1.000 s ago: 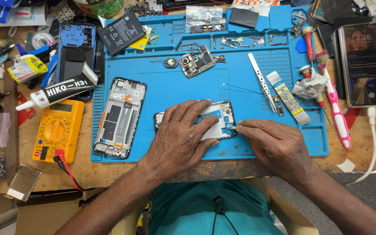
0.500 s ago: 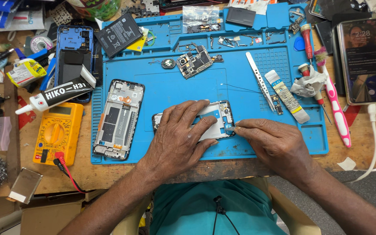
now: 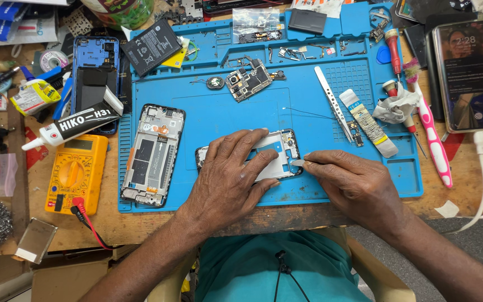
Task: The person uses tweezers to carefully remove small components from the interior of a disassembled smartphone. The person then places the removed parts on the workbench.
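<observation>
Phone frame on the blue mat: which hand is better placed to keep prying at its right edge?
Right. The right hand already holds a thin pry tool with its tip at the phone frame, while the left hand lies flat on the frame, pinning it to the blue mat.

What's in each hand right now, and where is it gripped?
The left hand presses flat on the phone frame, pinning its middle to the blue mat. The right hand pinches a thin flat tool near its tip, at the frame's edge.

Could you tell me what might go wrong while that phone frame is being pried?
The thin tool in the right hand could slip off the phone frame and gouge it or nick the left hand pressing it down. The frame lies near the mat's front edge, so it might slide off.
</observation>
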